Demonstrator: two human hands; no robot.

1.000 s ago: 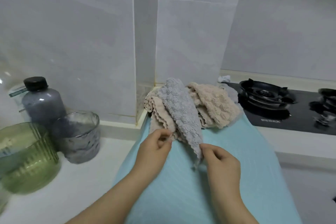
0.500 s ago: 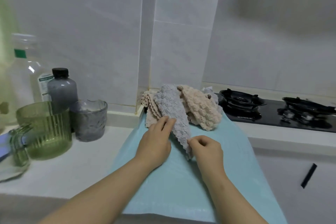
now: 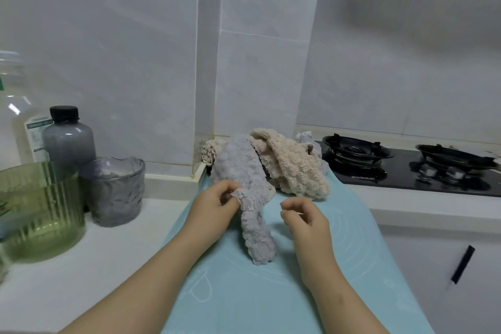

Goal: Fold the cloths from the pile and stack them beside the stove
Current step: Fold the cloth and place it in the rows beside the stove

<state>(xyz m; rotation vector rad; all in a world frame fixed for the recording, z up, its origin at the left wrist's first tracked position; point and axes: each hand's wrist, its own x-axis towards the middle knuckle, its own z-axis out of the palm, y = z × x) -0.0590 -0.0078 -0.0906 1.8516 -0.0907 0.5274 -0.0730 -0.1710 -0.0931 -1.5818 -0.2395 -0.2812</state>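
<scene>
A pile of bumpy cloths sits at the back of a light blue mat [image 3: 311,293]. A grey cloth [image 3: 252,209] trails from the pile toward me across the mat. My left hand [image 3: 214,209] pinches an edge of this grey cloth near its middle. My right hand [image 3: 303,219] hovers just right of the cloth with fingers curled and nothing in them. A beige cloth [image 3: 295,168] lies crumpled on the right of the pile, and another beige one [image 3: 210,152] shows at the left. The black gas stove [image 3: 406,168] lies to the right of the pile.
On the white counter at the left stand a green ribbed glass jug [image 3: 38,209], a grey textured cup [image 3: 115,190], a grey bottle with a black cap [image 3: 67,135] and a clear plastic bottle [image 3: 13,116]. A tiled wall rises behind. A white cabinet door with a black handle [image 3: 462,264] is at the lower right.
My right hand has let go of the grey cloth's end and moved right. The grey cloth now lies farther out on the mat. My left hand still pinches its edge.
</scene>
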